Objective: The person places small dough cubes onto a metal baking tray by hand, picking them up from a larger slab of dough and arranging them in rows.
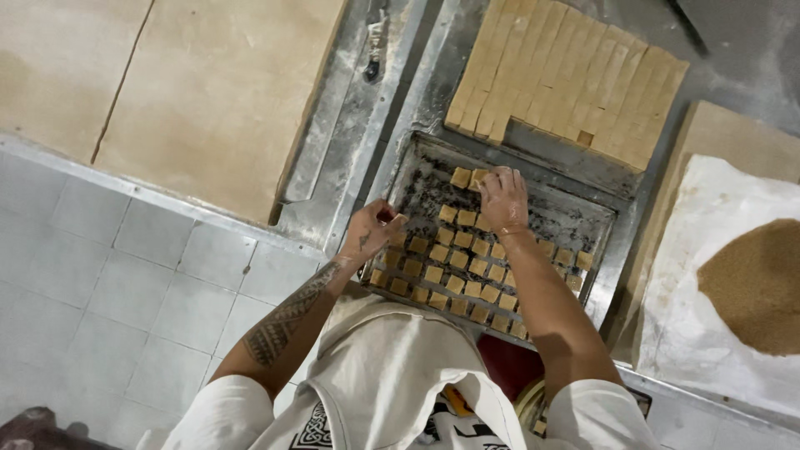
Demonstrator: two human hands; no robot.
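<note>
I see small tan dough squares (457, 260) laid in close rows across the near half of a dark, speckled metal tray (583, 218), spaced so none touch. My right hand (503, 200) is flat over the tray's far edge, fingertips pressed together on the two newest squares there; I judge it is setting them down. My left hand (371, 231) sits at the tray's left edge, fingers curled together, apparently pinching one square, though I cannot tell for sure.

Just beyond the tray's far edge lies a scored dough slab (567, 75), cut into long strips, soft and matte, kept close as the supply. The tray rests on a floured steel table (350, 142). To the left lie two uncut sheets (167, 83); to the right a white cloth (708, 317) holds a brown granular heap (758, 283).
</note>
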